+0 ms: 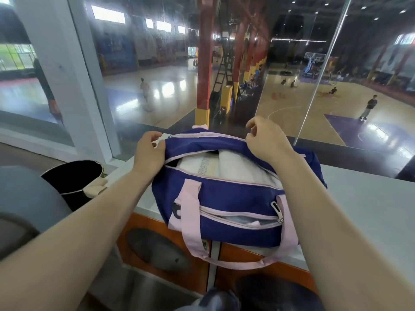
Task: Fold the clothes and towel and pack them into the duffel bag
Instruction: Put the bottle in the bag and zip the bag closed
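A navy duffel bag [235,196] with pink straps sits on a grey counter [370,212], white towel [229,169] inside. The left hand [149,153] pinches its left end; the right hand [266,140] pinches the top zipper edge.

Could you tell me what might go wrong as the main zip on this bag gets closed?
The white towel bulges up into the opening of the duffel bag, so the zip may snag it. The bag overhangs the counter edge, so a hard pull by the right hand could tip it off.
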### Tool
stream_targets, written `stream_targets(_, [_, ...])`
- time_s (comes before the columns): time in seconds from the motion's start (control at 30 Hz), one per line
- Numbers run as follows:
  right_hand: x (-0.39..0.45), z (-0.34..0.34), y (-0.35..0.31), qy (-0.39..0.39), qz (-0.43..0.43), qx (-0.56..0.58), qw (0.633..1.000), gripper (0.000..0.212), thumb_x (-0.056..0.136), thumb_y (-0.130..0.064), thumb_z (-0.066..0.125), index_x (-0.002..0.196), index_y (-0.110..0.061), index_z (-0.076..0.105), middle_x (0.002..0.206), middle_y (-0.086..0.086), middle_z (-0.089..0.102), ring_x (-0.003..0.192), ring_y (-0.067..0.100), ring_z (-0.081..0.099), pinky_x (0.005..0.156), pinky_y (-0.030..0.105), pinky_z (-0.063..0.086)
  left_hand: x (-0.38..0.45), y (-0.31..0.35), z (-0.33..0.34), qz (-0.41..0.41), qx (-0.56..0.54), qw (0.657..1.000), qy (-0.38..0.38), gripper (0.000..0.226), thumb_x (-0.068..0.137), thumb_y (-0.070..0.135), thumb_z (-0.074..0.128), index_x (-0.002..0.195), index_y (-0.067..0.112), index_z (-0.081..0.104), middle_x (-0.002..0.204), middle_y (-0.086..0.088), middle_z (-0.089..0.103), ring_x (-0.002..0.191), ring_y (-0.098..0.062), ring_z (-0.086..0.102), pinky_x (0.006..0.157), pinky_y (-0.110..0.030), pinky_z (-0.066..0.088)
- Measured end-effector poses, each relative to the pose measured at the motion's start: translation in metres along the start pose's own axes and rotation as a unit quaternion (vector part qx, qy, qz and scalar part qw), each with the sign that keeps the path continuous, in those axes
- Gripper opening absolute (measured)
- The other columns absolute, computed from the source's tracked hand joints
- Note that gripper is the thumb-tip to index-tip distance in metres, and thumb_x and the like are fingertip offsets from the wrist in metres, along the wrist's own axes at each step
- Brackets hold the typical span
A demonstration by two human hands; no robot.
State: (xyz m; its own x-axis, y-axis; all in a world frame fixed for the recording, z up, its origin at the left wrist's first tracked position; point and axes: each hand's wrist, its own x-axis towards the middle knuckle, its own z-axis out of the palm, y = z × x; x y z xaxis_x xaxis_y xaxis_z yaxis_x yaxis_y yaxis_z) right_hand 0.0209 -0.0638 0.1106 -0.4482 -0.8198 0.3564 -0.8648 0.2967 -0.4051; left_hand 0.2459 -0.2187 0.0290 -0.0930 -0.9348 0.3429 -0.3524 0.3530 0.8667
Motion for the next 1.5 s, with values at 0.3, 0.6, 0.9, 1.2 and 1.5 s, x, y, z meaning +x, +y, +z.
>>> stream_targets(0.3, [-0.025, -0.041, 0.052, -0.096, 0.101, 0.01, 0.99, 0.02, 0.093, -0.008, 0.053, 0.105, -0.021, 0.063, 0.11, 0.002, 0.06, 0.099, 0.019, 0.052, 0.082, 0.028, 0.04, -0.083, 0.066, 0.038, 0.311, 0.094, 0.94, -0.099, 0.016, 0.086, 0.021, 0.054, 0.099, 0.025, 0.062, 0.102, 0.008, 0.065, 0.101, -0.014, 0.056, 0.093, -0.037, 0.042])
stream_targets(0.6, [-0.092, -0.025, 0.142, 0.037, 0.269, 0.145, 0.951, 0.007, 0.073, -0.02, 0.058, 0.079, -0.022, 0.058, 0.083, 0.004, 0.059, 0.08, 0.029, 0.056, 0.074, 0.042, 0.051, -0.168, 0.157, 0.129, 0.258, 0.068, 0.928, -0.262, 0.019, 0.09, 0.02, 0.057, 0.105, 0.027, 0.066, 0.112, 0.005, 0.067, 0.105, -0.019, 0.058, 0.094, -0.042, 0.047])
stream_targets(0.9, [-0.117, -0.026, 0.133, -0.039, 0.319, 0.325, 0.889, 0.019, 0.085, -0.024, 0.066, 0.077, -0.006, 0.065, 0.072, 0.011, 0.058, 0.07, 0.023, 0.053, 0.068, 0.035, 0.048, -0.186, 0.14, 0.185, 0.246, 0.229, 0.909, -0.245, 0.024, 0.095, 0.037, 0.046, 0.099, 0.022, 0.064, 0.098, -0.003, 0.069, 0.09, -0.027, 0.062, 0.078, -0.039, 0.05])
stream_targets(1.2, [-0.123, -0.034, 0.13, -0.017, 0.268, 0.503, 0.822, 0.018, 0.089, -0.006, 0.062, 0.108, -0.004, 0.063, 0.096, 0.012, 0.065, 0.089, 0.022, 0.059, 0.083, 0.035, 0.051, -0.181, 0.134, 0.181, 0.146, -0.004, 0.955, -0.257, 0.022, 0.089, 0.045, 0.06, 0.093, 0.024, 0.063, 0.087, 0.011, 0.066, 0.083, -0.013, 0.063, 0.079, -0.038, 0.053])
stream_targets(1.5, [-0.129, -0.029, 0.136, -0.033, 0.218, 0.518, 0.827, 0.024, 0.096, -0.009, 0.055, 0.117, -0.001, 0.064, 0.115, 0.017, 0.07, 0.099, 0.025, 0.065, 0.097, 0.048, 0.05, -0.181, 0.131, 0.18, 0.108, -0.083, 0.952, -0.272, 0.018, 0.088, 0.039, 0.065, 0.097, 0.023, 0.063, 0.088, 0.009, 0.065, 0.085, -0.011, 0.062, 0.083, -0.039, 0.054])
